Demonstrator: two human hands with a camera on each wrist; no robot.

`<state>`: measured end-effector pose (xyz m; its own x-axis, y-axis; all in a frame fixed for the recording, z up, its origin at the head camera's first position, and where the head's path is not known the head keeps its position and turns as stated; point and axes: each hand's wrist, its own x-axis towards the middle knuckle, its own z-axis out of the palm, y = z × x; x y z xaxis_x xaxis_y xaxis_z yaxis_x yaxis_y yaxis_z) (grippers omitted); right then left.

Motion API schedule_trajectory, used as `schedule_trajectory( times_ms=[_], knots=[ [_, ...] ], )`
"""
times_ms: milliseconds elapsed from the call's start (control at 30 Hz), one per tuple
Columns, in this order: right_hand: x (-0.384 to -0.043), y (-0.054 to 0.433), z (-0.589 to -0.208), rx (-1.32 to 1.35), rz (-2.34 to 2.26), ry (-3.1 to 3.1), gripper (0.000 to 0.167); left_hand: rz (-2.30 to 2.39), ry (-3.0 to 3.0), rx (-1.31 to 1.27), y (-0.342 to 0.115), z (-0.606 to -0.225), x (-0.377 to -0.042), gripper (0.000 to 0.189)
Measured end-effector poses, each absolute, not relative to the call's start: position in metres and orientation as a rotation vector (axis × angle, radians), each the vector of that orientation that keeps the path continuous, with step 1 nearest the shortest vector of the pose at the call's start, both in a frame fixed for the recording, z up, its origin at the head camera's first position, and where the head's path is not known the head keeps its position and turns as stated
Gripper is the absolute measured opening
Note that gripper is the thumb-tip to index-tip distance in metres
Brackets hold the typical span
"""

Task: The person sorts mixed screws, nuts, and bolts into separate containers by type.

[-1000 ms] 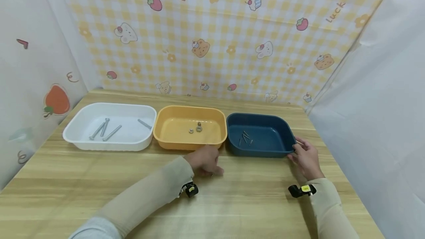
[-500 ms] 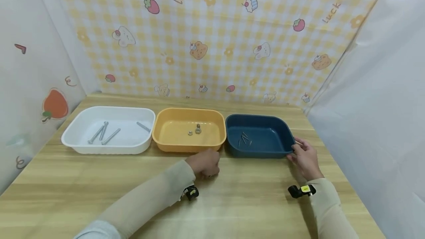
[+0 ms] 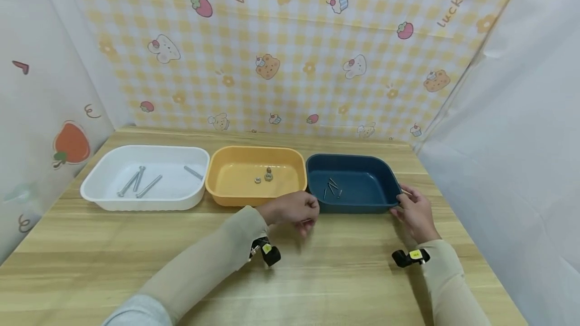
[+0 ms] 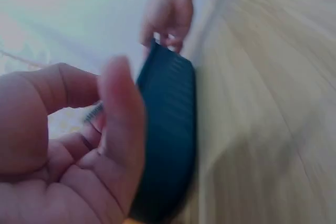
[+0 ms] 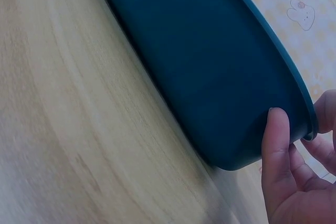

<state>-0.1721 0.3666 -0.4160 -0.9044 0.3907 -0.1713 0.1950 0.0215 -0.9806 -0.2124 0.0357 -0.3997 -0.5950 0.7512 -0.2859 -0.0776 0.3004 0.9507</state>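
My left hand (image 3: 295,208) is at the near left corner of the dark blue tray (image 3: 358,209), close to the yellow tray (image 3: 235,200). Its thumb and fingers pinch a small threaded screw (image 4: 93,113), mostly hidden behind the thumb in the left wrist view. At the blue tray's near right corner, my right hand (image 3: 416,214) grips the rim, with the thumb pressed against the outer wall in the right wrist view. Several thin little screws (image 3: 333,185) lie in the left part of the blue tray.
The white tray (image 3: 149,204) at the left holds several long bolts (image 3: 149,186). A few nuts (image 3: 268,177) lie in the yellow tray. All three trays stand in a row on the wooden table (image 3: 344,275), with a checked cloth (image 3: 290,34) behind and white cloth (image 3: 512,130) at the right.
My left hand has risen from the table in front of the yellow tray and moved right to the blue tray's corner. The right hand keeps its grip on the blue tray.
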Motion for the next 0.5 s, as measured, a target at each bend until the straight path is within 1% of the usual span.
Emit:
schedule_trajectory(
  times_ms=[67, 167, 300, 367, 500],
  knots=[
    [-0.172, 0.367, -0.416, -0.625, 2.004, -2.135, 0.045, 1.481, 1.712, 0.567, 0.043, -0.394, -0.215, 0.013],
    [-0.172, 0.367, -0.415, -0.624, 2.009, -2.134, 0.046, 1.609, 1.603, 0.485, 0.056, -0.386, -0.221, 0.019],
    [-0.172, 0.367, -0.415, -0.601, 2.016, -2.140, 0.047, 1.759, 1.503, 0.302, 0.075, -0.378, -0.231, 0.027],
    [-0.172, 0.367, -0.415, -0.591, 2.019, -2.142, 0.046, 1.823, 1.455, 0.189, 0.083, -0.375, -0.236, 0.034],
    [-0.172, 0.368, -0.415, -0.584, 2.021, -2.140, 0.045, 1.903, 1.387, 0.051, 0.096, -0.371, -0.245, 0.057]
  ],
)
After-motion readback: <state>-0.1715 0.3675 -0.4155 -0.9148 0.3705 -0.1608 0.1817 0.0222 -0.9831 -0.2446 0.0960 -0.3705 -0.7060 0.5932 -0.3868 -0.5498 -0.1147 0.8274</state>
